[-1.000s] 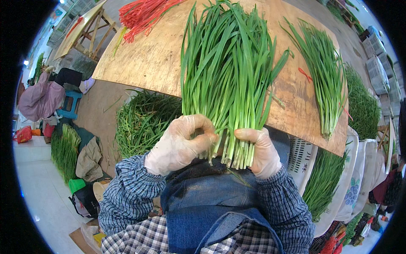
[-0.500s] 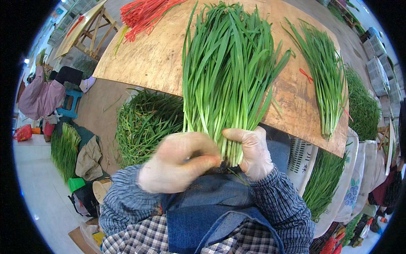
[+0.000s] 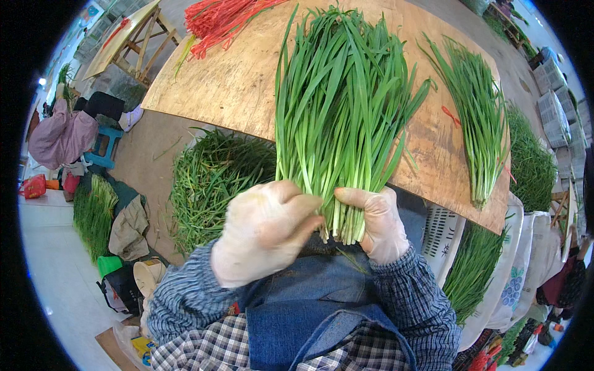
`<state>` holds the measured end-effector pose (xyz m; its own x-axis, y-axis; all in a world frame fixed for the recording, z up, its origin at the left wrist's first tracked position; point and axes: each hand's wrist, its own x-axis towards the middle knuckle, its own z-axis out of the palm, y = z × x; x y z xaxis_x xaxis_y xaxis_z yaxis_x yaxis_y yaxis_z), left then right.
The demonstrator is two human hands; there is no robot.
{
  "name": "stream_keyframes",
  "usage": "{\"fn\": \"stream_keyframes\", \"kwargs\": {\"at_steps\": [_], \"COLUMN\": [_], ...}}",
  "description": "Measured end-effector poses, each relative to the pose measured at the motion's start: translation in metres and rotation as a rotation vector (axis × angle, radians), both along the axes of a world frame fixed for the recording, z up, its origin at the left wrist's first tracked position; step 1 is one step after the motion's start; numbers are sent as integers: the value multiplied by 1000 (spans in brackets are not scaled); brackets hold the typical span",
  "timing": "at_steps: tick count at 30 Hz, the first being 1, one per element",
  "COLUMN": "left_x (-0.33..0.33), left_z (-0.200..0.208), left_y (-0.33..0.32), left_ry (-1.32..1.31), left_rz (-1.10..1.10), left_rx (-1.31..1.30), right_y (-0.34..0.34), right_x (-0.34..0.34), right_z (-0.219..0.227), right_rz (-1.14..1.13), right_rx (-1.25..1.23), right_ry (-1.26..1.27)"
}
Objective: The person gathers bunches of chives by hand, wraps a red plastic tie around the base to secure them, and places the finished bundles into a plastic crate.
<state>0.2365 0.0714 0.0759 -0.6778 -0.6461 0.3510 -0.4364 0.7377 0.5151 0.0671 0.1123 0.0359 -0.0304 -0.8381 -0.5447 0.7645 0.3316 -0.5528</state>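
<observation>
A large bunch of garlic chives (image 3: pixel 346 105) lies over the table edge toward me, leaves away and pale stem ends near my lap. My right hand (image 3: pixel 380 226), in a thin whitish glove, is closed round the right side of the stems, thumb across the top. At the left side of the stem ends is my gloved left hand (image 3: pixel 266 226), fingers curled and thumb and forefinger pinched on the chives; its fingertips are slightly blurred. A smaller bunch of chives (image 3: pixel 476 117) rests apart at the table's right side, beside a red tie (image 3: pixel 451 115).
The wooden table (image 3: pixel 210 86) carries a pile of red ties (image 3: pixel 226 21) at its far left. Loose chives (image 3: pixel 216 179) are heaped below its left edge. To the right stand a white crate (image 3: pixel 440 238) and more chives (image 3: pixel 476 266). A person (image 3: pixel 65 133) sits at far left by a blue stool (image 3: pixel 105 148).
My left hand has risen slightly, its fingers drawing closer to the stems. My right hand keeps its grip on the bunch. The whole view has shifted a little.
</observation>
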Motion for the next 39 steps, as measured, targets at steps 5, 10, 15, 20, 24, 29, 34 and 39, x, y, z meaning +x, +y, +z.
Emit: {"fn": "stream_keyframes", "kwargs": {"at_steps": [5, 10, 15, 20, 24, 29, 34, 39], "left_x": [-30, 8, 111, 214, 97, -5, -23, -27], "left_z": [-24, 2, 31, 5, 2, 9, -14, -8], "left_y": [-8, -7, 3, 4, 13, 11, -3, -10], "left_ry": [-253, -63, 78, -358, -153, -87, -307, -233], "left_rz": [78, 188, 464, 766, 436, 19, 156, 252], "left_rx": [-210, 6, 243, 130, 92, 39, 95, 561], "right_y": [1, 2, 4, 1, 1, 2, 3, 3], "right_x": [-1, -1, -10, -4, -4, -7, -3, -8], "right_z": [-4, -5, -15, -7, -7, -5, -4, -4], "right_rz": [1, 54, 30, 40, 41, 12, -36, -2], "right_rx": [14, 11, 22, -9, 19, 12, 11, 34], "right_ry": [46, 31, 69, -17, 2, 78, 28, 24]}}
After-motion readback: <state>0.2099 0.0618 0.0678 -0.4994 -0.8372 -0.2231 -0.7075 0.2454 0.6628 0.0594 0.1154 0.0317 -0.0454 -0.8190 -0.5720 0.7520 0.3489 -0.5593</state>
